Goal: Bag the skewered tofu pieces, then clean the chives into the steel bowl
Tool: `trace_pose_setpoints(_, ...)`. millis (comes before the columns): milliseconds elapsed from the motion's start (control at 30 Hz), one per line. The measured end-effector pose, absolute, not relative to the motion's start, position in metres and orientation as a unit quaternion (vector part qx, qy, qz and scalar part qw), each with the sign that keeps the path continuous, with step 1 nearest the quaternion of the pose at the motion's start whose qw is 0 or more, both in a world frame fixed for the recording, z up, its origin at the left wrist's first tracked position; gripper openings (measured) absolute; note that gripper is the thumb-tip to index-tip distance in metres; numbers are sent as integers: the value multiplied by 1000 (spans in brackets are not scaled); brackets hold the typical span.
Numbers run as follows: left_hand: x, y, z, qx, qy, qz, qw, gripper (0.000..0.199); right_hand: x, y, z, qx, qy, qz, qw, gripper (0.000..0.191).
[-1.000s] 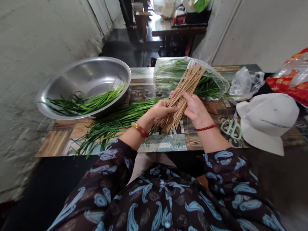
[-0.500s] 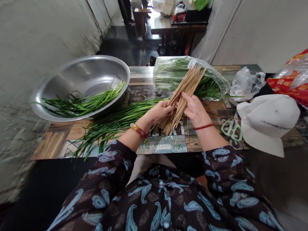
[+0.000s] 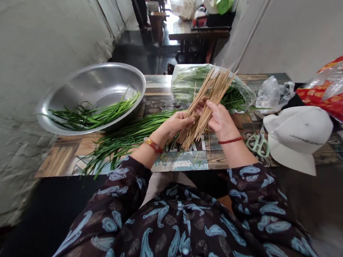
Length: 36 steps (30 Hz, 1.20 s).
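Observation:
A bundle of thin brown sticks (image 3: 217,93) is held up over the table, split into two fanned portions. My left hand (image 3: 178,123) is closed round the left portion, its thumb across the sticks. My right hand (image 3: 219,117) grips the right portion, thumb on top. The hands almost meet between the portions, where some fingers are hidden. Long green stalks (image 3: 132,131) lie on the table left of my left hand. Behind the sticks lies a clear plastic bag of greens (image 3: 184,83).
A metal basin (image 3: 98,79) holding green stalks stands at the left of the patterned table (image 3: 53,160). On the right are green-handled scissors (image 3: 258,145), a white cap (image 3: 302,129), a crumpled plastic bag (image 3: 273,93) and a red-and-clear package (image 3: 334,94). Someone's dark-trousered leg (image 3: 137,3) shows behind.
The sticks have spread apart more at the top, and one stands out separately at the left. My right hand has moved slightly right with its portion.

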<state>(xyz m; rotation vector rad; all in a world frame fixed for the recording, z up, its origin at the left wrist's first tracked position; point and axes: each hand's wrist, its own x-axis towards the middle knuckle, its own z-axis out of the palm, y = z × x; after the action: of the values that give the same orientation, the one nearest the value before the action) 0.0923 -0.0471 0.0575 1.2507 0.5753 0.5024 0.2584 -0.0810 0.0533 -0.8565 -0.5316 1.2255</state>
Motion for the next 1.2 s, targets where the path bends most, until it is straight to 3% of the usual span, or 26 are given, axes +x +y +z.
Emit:
trace_pose_setpoints(367, 106, -59, 60, 538, 259, 255, 760, 18, 252, -69, 52, -351, -191, 538, 742, 5)
trace_pose_setpoints(733, 104, -58, 61, 586, 275, 250, 720, 23, 262, -87, 70, -412, -260, 550, 679, 6)
trace_pose_setpoints(1200, 112, -66, 63, 621, 294, 226, 690, 19, 272, -84, 61, -427, -209, 508, 718, 8)
